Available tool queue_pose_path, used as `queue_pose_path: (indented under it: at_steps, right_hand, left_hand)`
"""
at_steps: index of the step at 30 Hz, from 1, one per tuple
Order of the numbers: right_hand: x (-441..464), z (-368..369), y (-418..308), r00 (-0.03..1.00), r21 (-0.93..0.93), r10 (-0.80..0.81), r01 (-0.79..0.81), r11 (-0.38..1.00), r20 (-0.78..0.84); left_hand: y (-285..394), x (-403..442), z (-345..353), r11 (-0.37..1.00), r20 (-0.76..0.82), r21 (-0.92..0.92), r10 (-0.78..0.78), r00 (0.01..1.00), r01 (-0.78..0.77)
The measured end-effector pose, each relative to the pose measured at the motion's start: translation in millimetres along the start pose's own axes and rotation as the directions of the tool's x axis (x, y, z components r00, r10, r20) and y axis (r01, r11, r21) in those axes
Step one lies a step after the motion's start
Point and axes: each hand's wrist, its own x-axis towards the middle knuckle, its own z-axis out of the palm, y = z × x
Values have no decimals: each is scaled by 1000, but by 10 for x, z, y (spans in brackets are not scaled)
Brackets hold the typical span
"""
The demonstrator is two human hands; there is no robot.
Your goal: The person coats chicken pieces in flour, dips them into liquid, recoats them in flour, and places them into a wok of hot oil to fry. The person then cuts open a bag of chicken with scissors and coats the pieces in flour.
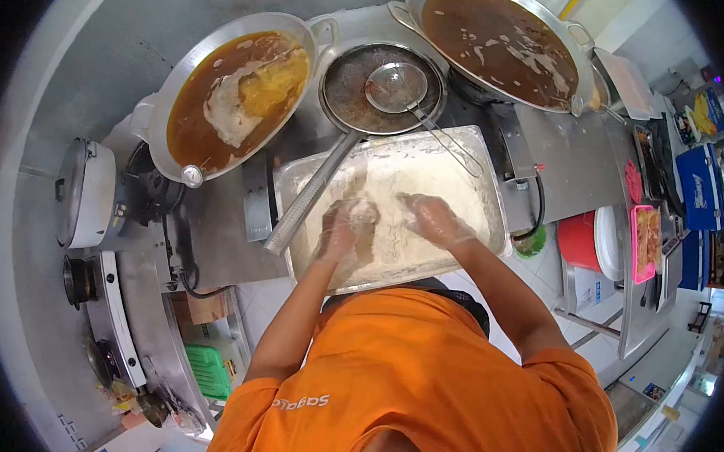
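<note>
A metal tray (505,225) of pale flour lies in front of me. Over its left half is my left hand (345,227), in a clear glove, its fingers curled round a flour-coated lump (364,215). My right hand (434,220), also gloved and floury, is at the tray's right half with its fingers apart and nothing held. Across the tray's back left corner lies the thick handle of a large round strainer (336,94). A smaller wire strainer (396,87) rests on it, its handle reaching over the flour.
Behind on the left stands a wide pan (150,137) of oil with foaming food; another oil pan (579,74) is at the back right. A lidded pot (93,195) stands far left. To the right are a red bucket (576,240) and a pink basket (643,269) of food.
</note>
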Motion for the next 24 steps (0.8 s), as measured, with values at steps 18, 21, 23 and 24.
queue_pose_path:
  at_steps: [18,21,23,24]
  right_hand:
    - [73,-554,-28,989,43,-37,43,998,-141]
    - [274,-1275,-577,982,280,79,-28,959,-174]
    - [609,-1554,-761,967,370,-4,101,924,-253]
    - [817,-1665,-879,950,426,-55,189,885,-307]
  left_hand:
    - [-530,-265,118,944,-18,-33,-329,944,328]
    - [-870,-187,311,525,225,-666,-536,814,530]
    - [-910,-1,265,262,334,-813,-521,786,519]
    - [-913,93,238,158,365,-854,-498,787,496]
